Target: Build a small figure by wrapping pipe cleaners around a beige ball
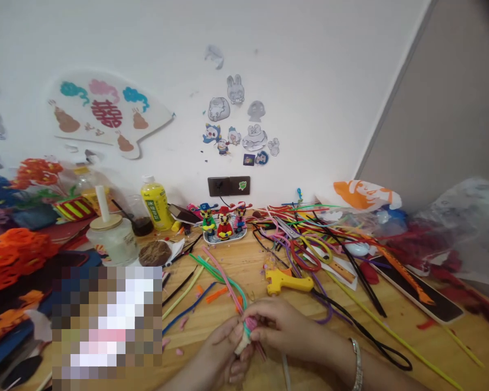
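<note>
Low in the middle of the head view, my hands meet around a small pipe cleaner piece [250, 325] in pink, teal and cream. My left hand [224, 345] is closed around its cream lower part. From the other side, the fingers of my right hand [279, 323] pinch the pink and teal top. Long green pipe cleaners [212, 266] and pink pipe cleaners [223, 271] run from the piece away over the table. My fingers cover part of it. Just beyond my right hand lies a yellow glue gun [287, 282], its black cord trailing right.
Three small figures [224, 221] stand on a tray near the wall. Loose pipe cleaners and scissors [307, 256] clutter the right side. At left are a yellow bottle [157, 203], a glass jar [114, 241] and orange fuzzy flowers [12, 258]. A pixelated patch hides the lower left.
</note>
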